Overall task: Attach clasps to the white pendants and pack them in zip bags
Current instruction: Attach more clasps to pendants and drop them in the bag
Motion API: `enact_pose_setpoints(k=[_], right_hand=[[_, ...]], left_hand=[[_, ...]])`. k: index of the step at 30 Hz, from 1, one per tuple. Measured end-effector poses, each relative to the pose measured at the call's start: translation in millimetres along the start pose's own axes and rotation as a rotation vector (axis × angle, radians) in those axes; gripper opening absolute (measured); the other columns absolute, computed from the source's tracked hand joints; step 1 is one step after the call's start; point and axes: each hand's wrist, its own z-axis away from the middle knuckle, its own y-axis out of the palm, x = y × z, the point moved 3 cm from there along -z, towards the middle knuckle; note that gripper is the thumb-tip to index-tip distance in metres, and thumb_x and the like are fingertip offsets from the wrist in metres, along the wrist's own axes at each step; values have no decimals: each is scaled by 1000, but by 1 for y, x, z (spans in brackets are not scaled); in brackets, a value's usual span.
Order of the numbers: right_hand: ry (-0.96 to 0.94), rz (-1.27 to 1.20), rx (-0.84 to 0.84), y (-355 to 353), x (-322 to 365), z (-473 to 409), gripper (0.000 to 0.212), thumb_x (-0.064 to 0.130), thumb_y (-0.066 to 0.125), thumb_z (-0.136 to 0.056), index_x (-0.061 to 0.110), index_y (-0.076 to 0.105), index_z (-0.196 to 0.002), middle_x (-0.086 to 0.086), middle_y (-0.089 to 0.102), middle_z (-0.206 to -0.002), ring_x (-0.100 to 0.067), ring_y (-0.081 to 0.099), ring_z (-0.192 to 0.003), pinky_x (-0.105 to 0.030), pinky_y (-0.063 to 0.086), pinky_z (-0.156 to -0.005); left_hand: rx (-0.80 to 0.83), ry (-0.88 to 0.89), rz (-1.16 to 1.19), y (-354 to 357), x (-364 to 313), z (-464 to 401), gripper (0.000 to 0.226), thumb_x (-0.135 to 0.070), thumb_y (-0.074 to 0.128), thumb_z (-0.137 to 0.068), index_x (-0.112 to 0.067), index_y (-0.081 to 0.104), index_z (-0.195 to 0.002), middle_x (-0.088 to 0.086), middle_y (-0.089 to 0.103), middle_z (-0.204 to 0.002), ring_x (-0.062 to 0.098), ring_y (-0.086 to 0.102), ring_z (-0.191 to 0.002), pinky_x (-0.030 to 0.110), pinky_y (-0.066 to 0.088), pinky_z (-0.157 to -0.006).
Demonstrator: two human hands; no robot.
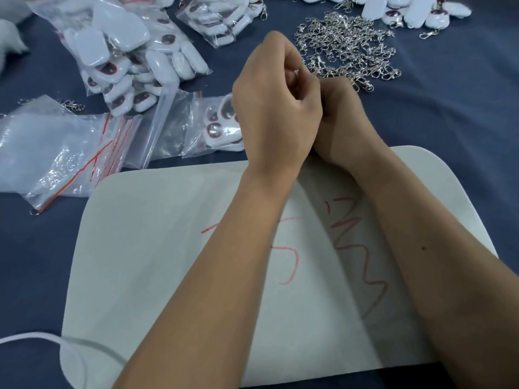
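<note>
Curling together above the white board (157,248), both hands' fingers (292,77) hide whatever they hold.

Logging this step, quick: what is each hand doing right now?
Left hand: fingers curled; what they hold is hidden.
Right hand: mostly hidden behind the left; cannot tell.

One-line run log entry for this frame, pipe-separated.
stage: clasp attaching | hands: left hand and right hand curled together, item hidden | clasp pile: beyond the hands | filled zip bags: far left

Both forearms are bare, no sleeves; the right forearm (421,262) bears a small mole.
</note>
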Motion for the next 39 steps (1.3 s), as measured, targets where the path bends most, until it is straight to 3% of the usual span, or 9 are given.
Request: enact_pose_setpoints(k=[8,11,14,18,23,29,32,35,39], right_hand=[[38,25,-38,1,-5,-3,23,11,57,-86,26,66,-71,14,57,-67,6,45,-70,-25,42,-62],[32,28,-221,-8,-5,-4,17,11,64,-89,17,78,-83,12,69,-74,6,57,-73,-21,49,-67],[104,87,-475,-27,-14,-10,17,11,64,-86,12,80,-91,6,75,-83,-5,70,-82,-26,56,-81],[222,335,-596,-64,-37,-33,26,15,54,-87,18,78,-96,5,75,-93,-10,69,-92,-26,54,-88],[477,787,-414,-123,-88,-74,37,14,46,-95,15,64,-127,-12,64,-131,-35,49,-132,-36,34,-109],[586,882,-167,-160,-132,-97,59,32,44,-103,30,27,-159,-17,10,-171,-47,7,-155,-59,15,-124],[572,918,-101,-164,-137,-105,54,36,43,-104,31,33,-157,-17,18,-168,-48,18,-152,-61,17,-122],[551,901,-253,-162,-134,-104,39,39,53,-101,21,60,-136,-17,36,-156,-45,32,-143,-51,31,-117],[515,858,-365,-161,-131,-97,32,33,60,-98,9,70,-117,-21,61,-135,-39,51,-130,-41,44,-109]], left_hand=[[7,-8,7,2,1,-1,7,0,67,-75,-3,60,-76,0,57,-63,15,53,-59,35,48,-58],[73,-67,6,5,6,-1,6,-2,66,-78,-4,60,-78,0,58,-63,16,54,-60,38,48,-60],[241,-53,-77,16,7,1,8,-7,65,-84,-4,60,-79,0,61,-67,18,57,-64,40,48,-65],[415,-17,-146,29,5,5,15,-16,64,-90,-7,60,-78,-1,62,-66,22,59,-65,41,50,-67],[485,-31,-154,36,9,8,16,-17,65,-91,-9,60,-77,-5,60,-63,18,57,-61,36,50,-63],[494,-36,-188,39,11,9,17,-18,66,-89,-11,60,-75,-5,58,-61,17,57,-58,35,49,-60],[490,-33,-195,40,11,9,18,-18,66,-89,-11,60,-74,-6,58,-60,17,57,-58,34,49,-61],[486,-48,-190,40,12,9,17,-18,66,-89,-11,61,-74,-6,58,-59,16,57,-58,33,48,-60],[478,-62,-169,39,12,9,17,-17,67,-88,-10,62,-74,-6,59,-60,15,56,-58,31,46,-58]])
